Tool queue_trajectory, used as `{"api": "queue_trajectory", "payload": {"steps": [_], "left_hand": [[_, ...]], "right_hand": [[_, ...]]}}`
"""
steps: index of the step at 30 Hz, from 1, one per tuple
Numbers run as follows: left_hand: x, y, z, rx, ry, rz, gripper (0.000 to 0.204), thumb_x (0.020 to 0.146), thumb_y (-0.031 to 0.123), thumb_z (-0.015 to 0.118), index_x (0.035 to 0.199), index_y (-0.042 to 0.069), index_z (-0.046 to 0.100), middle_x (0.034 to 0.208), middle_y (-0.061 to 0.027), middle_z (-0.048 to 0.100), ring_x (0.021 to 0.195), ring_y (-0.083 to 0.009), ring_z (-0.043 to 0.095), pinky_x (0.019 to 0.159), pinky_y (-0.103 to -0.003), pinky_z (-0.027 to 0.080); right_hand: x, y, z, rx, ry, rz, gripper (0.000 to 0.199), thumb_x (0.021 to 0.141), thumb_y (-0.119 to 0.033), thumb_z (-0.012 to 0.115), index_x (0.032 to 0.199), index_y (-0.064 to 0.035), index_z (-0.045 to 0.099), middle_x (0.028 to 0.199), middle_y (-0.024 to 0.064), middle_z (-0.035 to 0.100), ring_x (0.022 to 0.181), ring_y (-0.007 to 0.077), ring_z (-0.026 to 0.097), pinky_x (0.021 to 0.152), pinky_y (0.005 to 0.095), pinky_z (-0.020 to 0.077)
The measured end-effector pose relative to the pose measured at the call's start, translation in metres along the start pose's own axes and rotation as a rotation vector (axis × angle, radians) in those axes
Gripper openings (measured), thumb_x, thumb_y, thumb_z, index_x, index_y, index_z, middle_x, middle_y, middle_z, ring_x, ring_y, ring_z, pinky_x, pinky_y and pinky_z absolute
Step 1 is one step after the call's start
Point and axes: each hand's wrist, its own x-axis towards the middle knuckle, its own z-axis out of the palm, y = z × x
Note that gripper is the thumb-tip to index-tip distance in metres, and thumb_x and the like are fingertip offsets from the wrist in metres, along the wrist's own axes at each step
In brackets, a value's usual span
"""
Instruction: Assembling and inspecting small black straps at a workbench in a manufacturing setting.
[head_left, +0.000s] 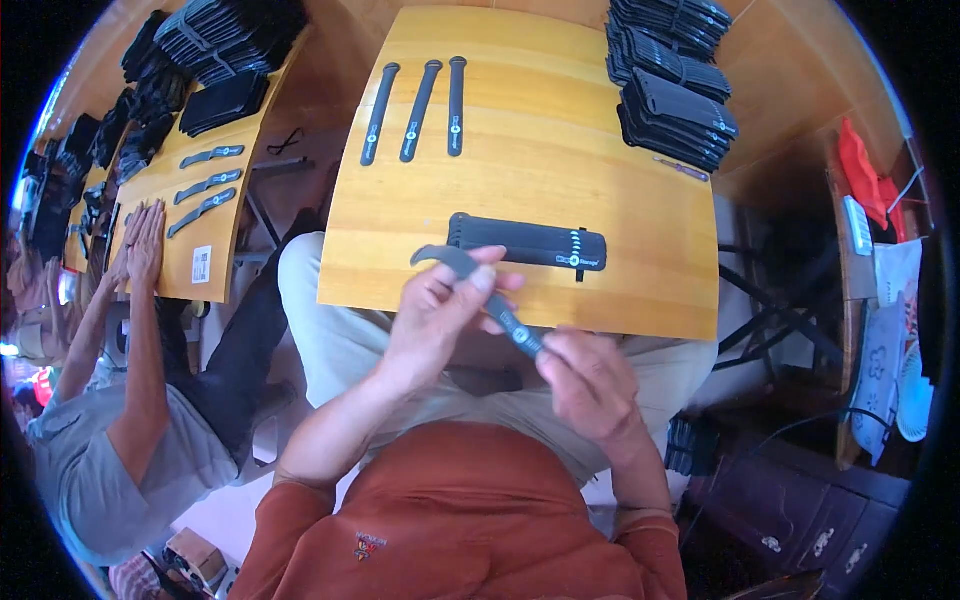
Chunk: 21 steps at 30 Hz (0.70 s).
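Note:
A dark grey strap (515, 328) with a rounded, curled end and pale print stretches between my two hands above the table's near edge. My left hand (445, 310) pinches it near the curled end, thumb on top. The other end is gripped by the fingertips of my right hand (595, 385). Just beyond my hands lies a neat bundle of black straps (525, 242), with a narrow band crossing it near its right end. Farther off to the left, three single straps, the middle one (422, 110) among them, lie side by side.
Stacks of bundled black straps (675, 120) fill the table's far right corner, with a thin purple pen-like tool (682, 168) before them. On the left a co-worker's hands (145, 240) rest on another table (215, 245) holding straps and stacks. A dark cabinet (800, 520) stands at the right.

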Motion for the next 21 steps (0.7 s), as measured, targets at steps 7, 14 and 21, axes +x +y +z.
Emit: {"api": "queue_trajectory", "payload": {"steps": [7,14,21], "left_hand": [[0.01,-0.005,-0.041,0.106,0.138,0.124,0.035,0.108,0.028,0.057,0.119,-0.003,0.069,0.098,-0.0089,0.074,0.08,-0.0105,0.069,0.067,-0.024,0.058],[0.008,-0.013,-0.063,0.214,0.149,0.035,0.023,0.1,0.017,0.07,0.111,-0.003,0.073,0.091,-0.005,0.071,0.068,-0.0094,0.066,0.062,-0.023,0.056],[0.009,-0.009,-0.071,0.23,0.051,0.053,0.015,0.095,0.005,0.073,0.109,-0.002,0.072,0.086,-0.0047,0.07,0.072,-0.011,0.067,0.066,-0.025,0.057]], "right_hand": [[-0.037,0.023,-0.004,0.16,-0.044,0.285,0.015,0.081,0.002,0.075,0.094,-0.0034,0.073,0.095,0.0137,0.071,0.081,0.0299,0.07,0.069,0.04,0.0572],[-0.042,0.034,-0.006,0.483,0.007,0.763,0.014,0.088,0.003,0.072,0.102,0.002,0.072,0.1,0.0122,0.072,0.086,0.0197,0.071,0.075,0.0304,0.0567],[-0.048,0.042,0.005,0.509,0.064,0.972,0.017,0.095,-0.005,0.072,0.11,0.0033,0.071,0.098,0.0115,0.072,0.084,0.0145,0.068,0.075,0.0271,0.0558]]}}
